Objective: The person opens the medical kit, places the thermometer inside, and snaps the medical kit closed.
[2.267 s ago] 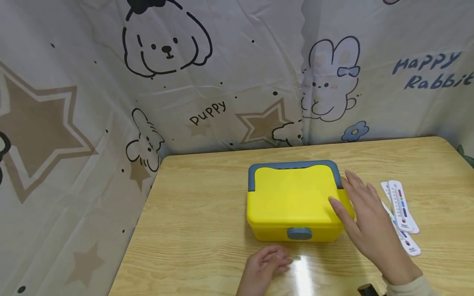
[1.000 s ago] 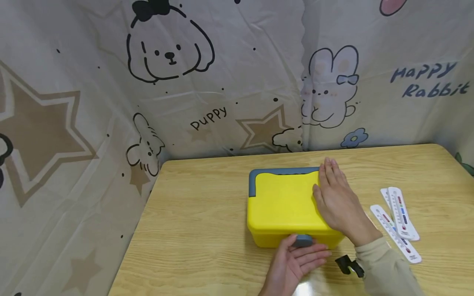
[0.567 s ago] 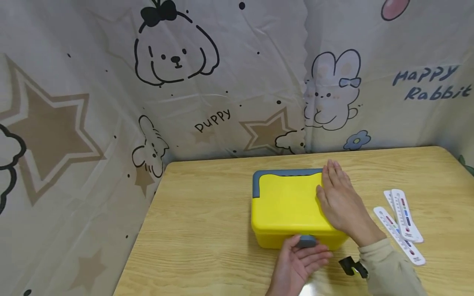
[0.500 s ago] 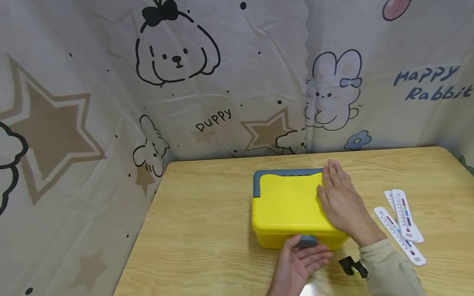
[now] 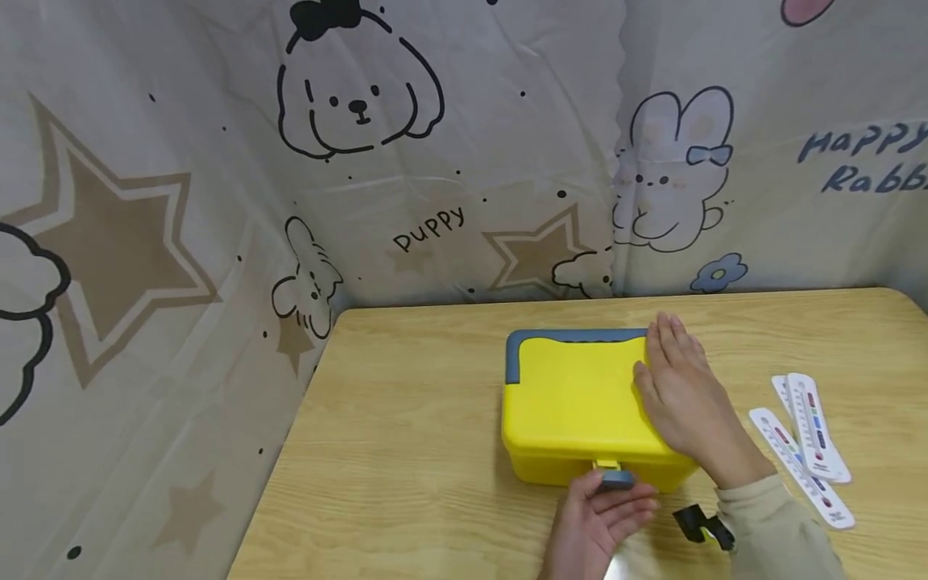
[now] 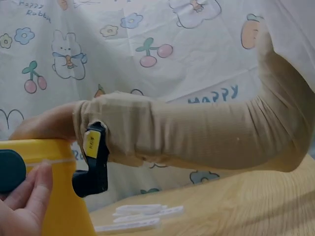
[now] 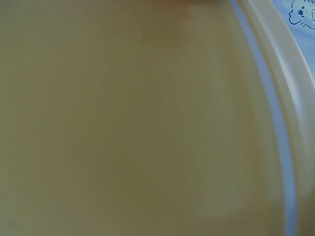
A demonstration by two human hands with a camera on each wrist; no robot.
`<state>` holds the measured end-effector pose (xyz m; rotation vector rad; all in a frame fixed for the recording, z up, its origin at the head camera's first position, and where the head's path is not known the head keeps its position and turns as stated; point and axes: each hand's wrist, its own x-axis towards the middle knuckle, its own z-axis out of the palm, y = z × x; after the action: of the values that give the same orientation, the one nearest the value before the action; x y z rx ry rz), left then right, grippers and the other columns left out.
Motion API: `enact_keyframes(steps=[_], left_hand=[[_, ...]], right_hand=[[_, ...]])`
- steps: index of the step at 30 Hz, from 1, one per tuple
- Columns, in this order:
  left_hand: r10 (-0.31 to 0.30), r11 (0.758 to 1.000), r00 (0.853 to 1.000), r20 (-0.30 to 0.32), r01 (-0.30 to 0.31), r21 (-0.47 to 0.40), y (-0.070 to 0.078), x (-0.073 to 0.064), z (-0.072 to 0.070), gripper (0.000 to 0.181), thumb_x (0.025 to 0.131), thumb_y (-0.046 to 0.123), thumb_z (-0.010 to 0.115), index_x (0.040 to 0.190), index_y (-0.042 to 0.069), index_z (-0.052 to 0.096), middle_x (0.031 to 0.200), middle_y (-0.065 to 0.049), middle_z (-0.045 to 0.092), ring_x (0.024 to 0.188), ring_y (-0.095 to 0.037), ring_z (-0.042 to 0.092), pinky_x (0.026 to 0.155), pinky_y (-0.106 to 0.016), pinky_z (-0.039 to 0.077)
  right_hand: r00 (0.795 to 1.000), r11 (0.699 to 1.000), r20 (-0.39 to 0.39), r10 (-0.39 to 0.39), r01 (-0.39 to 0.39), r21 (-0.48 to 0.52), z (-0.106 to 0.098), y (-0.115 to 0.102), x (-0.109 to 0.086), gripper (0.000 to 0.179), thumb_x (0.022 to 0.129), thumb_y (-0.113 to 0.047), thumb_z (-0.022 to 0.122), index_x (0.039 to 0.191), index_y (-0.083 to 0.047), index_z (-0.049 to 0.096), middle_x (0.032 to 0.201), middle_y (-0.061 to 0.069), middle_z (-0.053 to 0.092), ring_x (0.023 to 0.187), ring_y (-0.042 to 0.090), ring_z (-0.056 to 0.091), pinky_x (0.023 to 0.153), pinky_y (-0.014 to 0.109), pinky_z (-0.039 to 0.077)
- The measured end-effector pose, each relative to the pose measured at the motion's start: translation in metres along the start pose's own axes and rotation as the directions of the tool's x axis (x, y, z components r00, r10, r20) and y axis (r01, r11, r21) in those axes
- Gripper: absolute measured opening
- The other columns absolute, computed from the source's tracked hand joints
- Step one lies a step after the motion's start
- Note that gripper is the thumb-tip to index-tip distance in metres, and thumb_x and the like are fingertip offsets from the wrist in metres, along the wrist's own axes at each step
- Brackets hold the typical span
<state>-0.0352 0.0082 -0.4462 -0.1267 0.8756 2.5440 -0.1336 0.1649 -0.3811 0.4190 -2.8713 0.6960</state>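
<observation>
A yellow box point(image 5: 580, 395) with a blue-grey carry handle point(image 5: 580, 334) folded on its lid stands on the table. At its front, my left hand point(image 5: 598, 524) pinches the blue-grey latch point(image 5: 617, 480), thumb at its left end and the other fingers below. The latch tilts outward, with a yellow tab showing above it. My right hand point(image 5: 685, 391) rests flat along the right edge of the lid, fingers straight. In the left wrist view the latch point(image 6: 11, 171) shows beside my left fingertips point(image 6: 42, 182). Only the box wall point(image 7: 138, 123) fills the right wrist view; the right hand is barely visible there.
Several white thermometer-like strips point(image 5: 812, 451) lie overlapped on the wooden table point(image 5: 406, 451), right of the box. A black wrist mount point(image 5: 703, 528) sits at the right sleeve. A patterned curtain point(image 5: 449, 145) hangs behind and to the left.
My right hand has come onto the lid's right side and my left hand up to the latch. Since half a second ago the latch has swung outward and down. The view has shifted slightly.
</observation>
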Motion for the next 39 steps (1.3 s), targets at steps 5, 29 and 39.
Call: enact_keyframes(steps=[5, 29, 39], left_hand=[[0.051, 0.999, 0.998, 0.033, -0.051, 0.000, -0.005, -0.002, -0.001, 0.032, 0.097, 0.022, 0.047, 0.111, -0.003, 0.061, 0.099, -0.010, 0.072, 0.089, -0.017, 0.069, 0.085, -0.030, 0.055], [-0.123, 0.985, 0.992, 0.032, 0.118, 0.125, 0.004, -0.002, -0.025, 0.035, 0.092, 0.010, 0.049, 0.117, -0.012, 0.059, 0.106, -0.018, 0.069, 0.095, -0.020, 0.068, 0.091, -0.036, 0.052], [-0.032, 0.927, 0.990, 0.136, -0.021, 0.374, 0.007, 0.001, -0.030, 0.045, 0.097, 0.015, 0.048, 0.126, -0.020, 0.048, 0.117, -0.041, 0.055, 0.096, -0.014, 0.066, 0.089, -0.030, 0.053]], right_hand=[[1.000, 1.000, 0.007, 0.001, -0.001, 0.012, 0.000, 0.003, -0.003, 0.057, 0.105, -0.022, 0.030, 0.145, 0.017, 0.018, 0.155, 0.032, 0.007, 0.145, 0.042, 0.002, 0.118, 0.049, -0.002], [1.000, 0.998, 0.000, 0.020, -0.020, 0.058, 0.002, 0.002, -0.005, 0.060, 0.105, -0.027, 0.032, 0.145, 0.017, 0.019, 0.155, 0.032, 0.009, 0.144, 0.043, 0.005, 0.117, 0.052, 0.003], [0.999, 0.996, 0.007, 0.042, -0.043, 0.077, 0.000, 0.003, -0.004, 0.066, 0.105, -0.035, 0.035, 0.147, 0.013, 0.019, 0.157, 0.028, 0.007, 0.145, 0.040, 0.003, 0.115, 0.057, 0.010]])
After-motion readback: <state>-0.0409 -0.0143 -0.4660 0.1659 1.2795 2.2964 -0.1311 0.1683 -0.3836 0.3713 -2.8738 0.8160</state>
